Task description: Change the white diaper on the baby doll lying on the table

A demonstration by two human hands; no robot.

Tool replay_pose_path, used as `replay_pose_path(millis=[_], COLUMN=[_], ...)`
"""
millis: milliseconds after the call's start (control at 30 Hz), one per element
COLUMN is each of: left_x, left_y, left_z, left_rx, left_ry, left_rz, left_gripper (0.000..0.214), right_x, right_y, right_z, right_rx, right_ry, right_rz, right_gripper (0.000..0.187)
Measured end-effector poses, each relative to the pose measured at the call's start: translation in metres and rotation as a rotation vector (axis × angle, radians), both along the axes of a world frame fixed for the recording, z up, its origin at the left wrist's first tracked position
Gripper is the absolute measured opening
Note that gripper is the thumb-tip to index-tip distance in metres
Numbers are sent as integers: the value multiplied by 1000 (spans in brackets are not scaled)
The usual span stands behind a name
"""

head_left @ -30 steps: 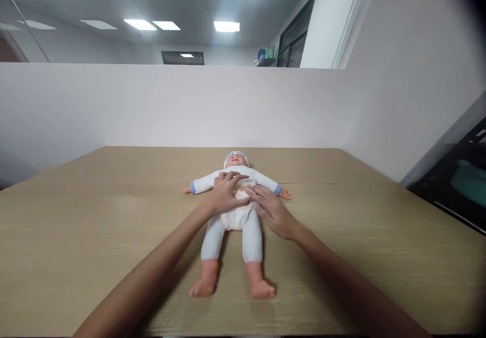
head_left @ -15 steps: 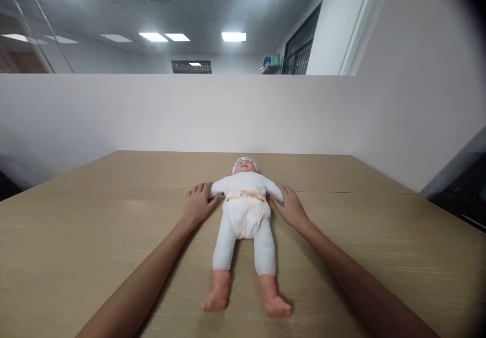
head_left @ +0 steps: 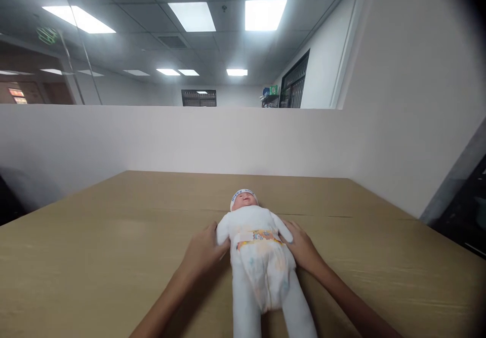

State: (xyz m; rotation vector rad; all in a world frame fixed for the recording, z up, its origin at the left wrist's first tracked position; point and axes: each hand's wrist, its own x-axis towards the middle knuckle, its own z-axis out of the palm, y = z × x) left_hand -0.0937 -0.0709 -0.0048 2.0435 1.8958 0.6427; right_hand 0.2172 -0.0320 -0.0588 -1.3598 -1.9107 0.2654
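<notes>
A baby doll (head_left: 250, 221) with a white body, a printed white headband and a patterned diaper (head_left: 268, 272) is face up, its head towards the far side of the table. My left hand (head_left: 207, 247) is closed around the doll's arm and side at the left. On the other side, my right hand (head_left: 301, 244) grips the opposite arm and side near the diaper's waistband. The doll's feet are cut off by the bottom of the view. Parts of both thumbs are hidden against its body.
The doll is over a wide brown table (head_left: 114, 277). A low white wall (head_left: 228, 140) runs along the table's back edge, and another wall rises at the right. Beyond the low wall, a ceiling with lit panels and a shelf (head_left: 270, 96) with packages appear.
The doll looks larger and nearer, slightly turned, with its legs towards the lower right. Both hands have closed in around its arms and sides. The view has tilted upward.
</notes>
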Motion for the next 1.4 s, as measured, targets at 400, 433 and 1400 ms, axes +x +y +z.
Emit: replay_pose_path(millis=[400,433,1400], left_x=[44,49,54], left_y=[-173,-181,-320], left_z=[-61,-63,-74], left_rx=[-211,-232,-274], left_ry=[-94,-94,-307], left_rz=[-35,-43,-758], left_gripper=[59,58,32], right_x=[41,41,-5], right_y=[-198,-215,-341], right_z=[32,34,-56], right_rx=[-235,-270,-555], right_ry=[130,118,-37], right_rz=[326,353,318], right_gripper=[49,49,21])
